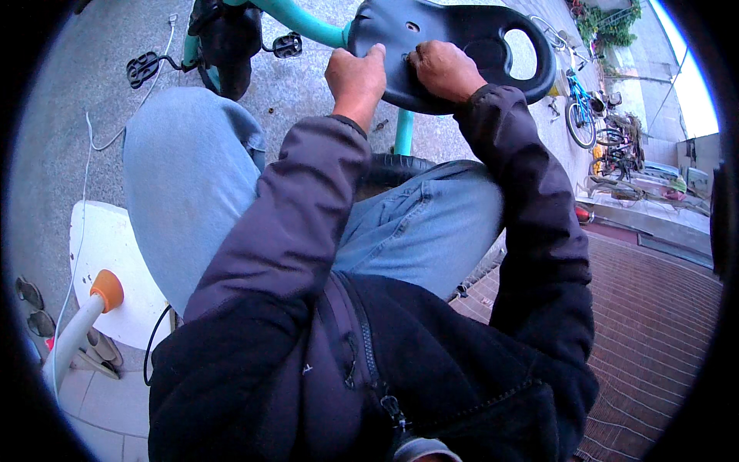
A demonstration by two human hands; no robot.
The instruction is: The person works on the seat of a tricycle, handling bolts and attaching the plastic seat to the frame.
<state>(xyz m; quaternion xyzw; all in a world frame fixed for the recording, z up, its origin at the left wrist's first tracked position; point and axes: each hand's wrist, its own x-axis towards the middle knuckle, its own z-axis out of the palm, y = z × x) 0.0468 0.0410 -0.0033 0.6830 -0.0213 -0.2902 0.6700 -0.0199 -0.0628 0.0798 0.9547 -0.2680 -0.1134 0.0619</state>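
Note:
A black moulded plastic seat [477,38] with a large handle opening at its right end lies across the top of the view. It sits against a turquoise tube frame [304,21]. My left hand [356,83] is closed on the seat's near left edge, thumb on top, its other fingers mostly hidden. My right hand [446,71] rests on the middle of the seat with its fingers curled in a pinch next to a slot. Something small and dark shows at those fingertips, too small to name.
Black pedals [142,70] stand at the upper left. A white cable [86,181] runs over the floor beside a white board [127,239] with an orange collar [108,290] and grey pole. A blue bicycle [579,112] stands far right, above brown striped fabric [647,339].

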